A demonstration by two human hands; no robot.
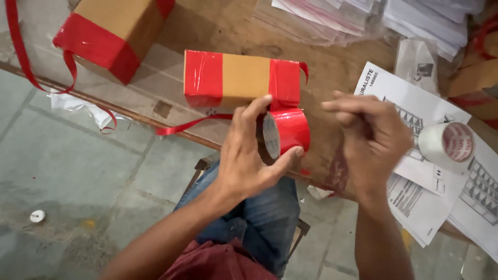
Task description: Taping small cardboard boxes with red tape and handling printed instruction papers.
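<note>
Red tape covers both ends of the small cardboard box (242, 79), which lies near the front edge of the wooden table (332, 67). The left hand (249, 153) grasps the red tape roll (286, 133) just in front of the box, thumb below and fingers above. The right hand (371, 135) is blurred beside it, fingers curled and pinched; I cannot tell if it holds the tape end. To do well, I think the roll must stay firm and the strip straight. A white tape roll (448, 145) rests on printed papers (415, 202) at the right edge.
</note>
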